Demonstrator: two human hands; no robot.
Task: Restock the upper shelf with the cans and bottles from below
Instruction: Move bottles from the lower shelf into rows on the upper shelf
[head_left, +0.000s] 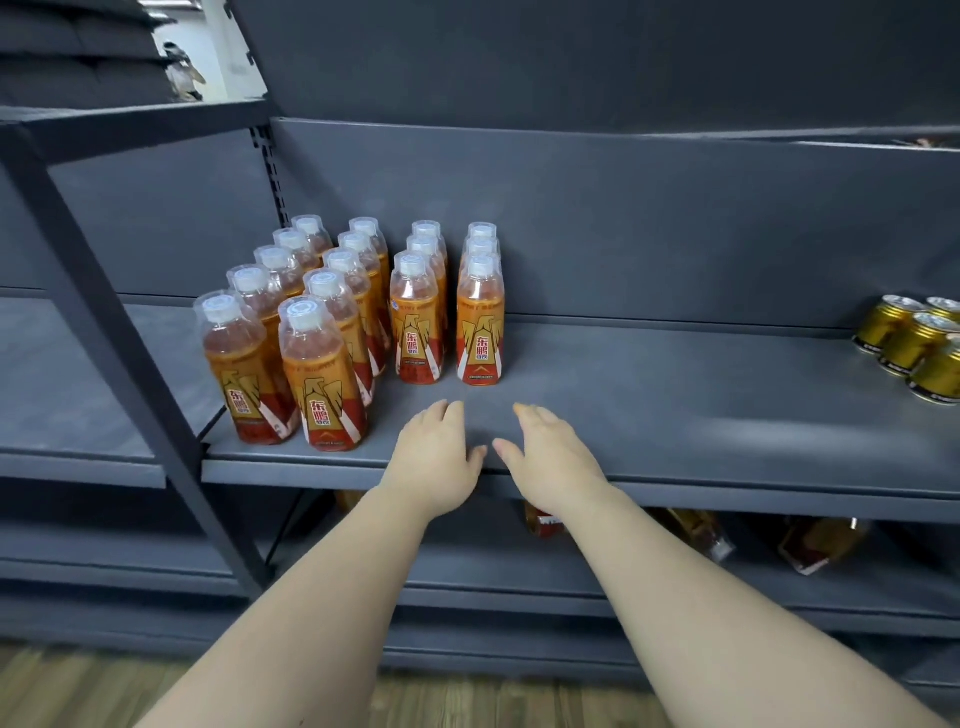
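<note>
- left hand (434, 457): bare, rounded build, short fingers.
- right hand (553, 460): bare, same rounded build.
- left forearm (311, 597) and right forearm (701, 597): both bare and smooth, uncovered from wrist to lower frame edge.
- fingernails: too small to make out.

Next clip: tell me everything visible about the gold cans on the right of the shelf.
The gold cans stand upright in a tight cluster at the far right of the grey shelf, cut off by the frame edge; at least four show. Each looks metal: shiny gold body, silvery top, dark band with pale print round the base. They sit close together, seemingly touching. The left hand and right hand are well away, at the shelf's front edge.
</note>
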